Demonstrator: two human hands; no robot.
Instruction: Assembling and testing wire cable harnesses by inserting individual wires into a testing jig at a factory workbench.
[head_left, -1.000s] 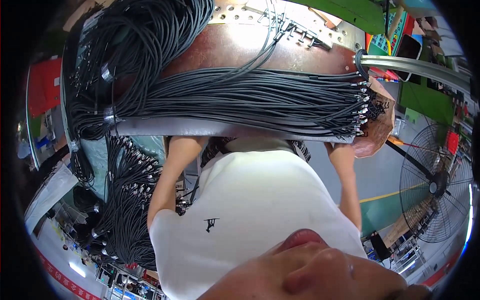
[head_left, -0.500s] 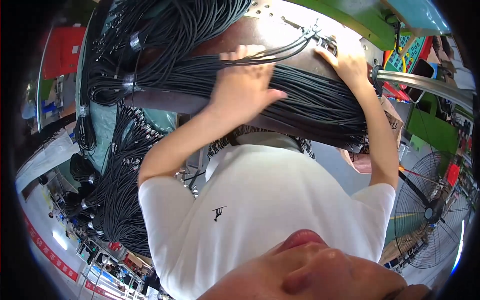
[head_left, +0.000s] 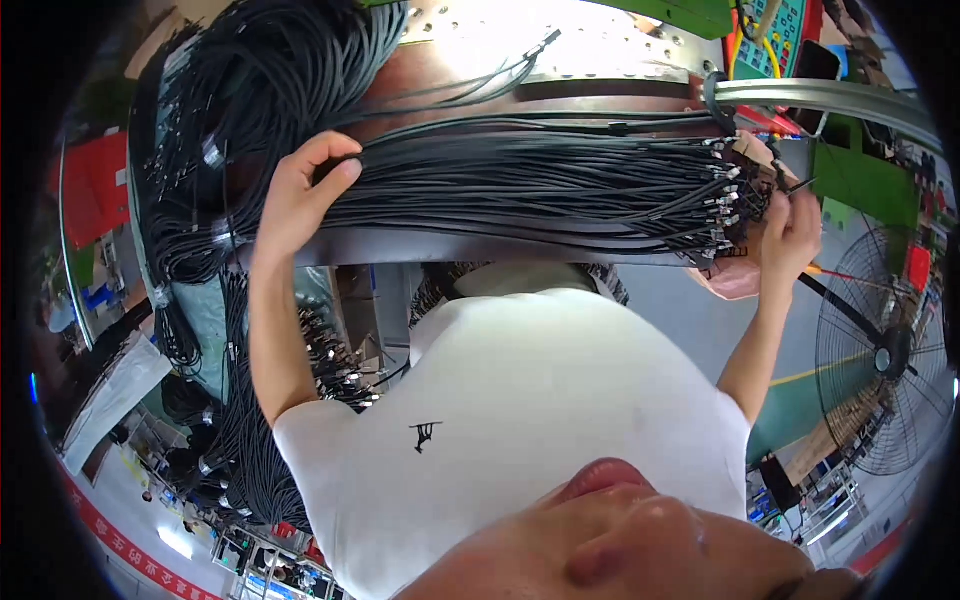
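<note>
Now, on the smooth brown table (head_left: 430, 78), long, bendy black cables (head_left: 520, 175) lie side by side, maybe being straightened, so gentle pulling seems needed next, with the left hand (head_left: 298, 195) nearly pinching over them, the right hand (head_left: 792, 240) curled past their shiny metal tips (head_left: 727, 203), and I can't tell what either holds.

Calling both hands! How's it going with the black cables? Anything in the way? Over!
Left hand at the cables, hold unclear. Right hand by their connector ends, hold unclear. Cables laid out side to side. Metal bar at upper right.
</note>
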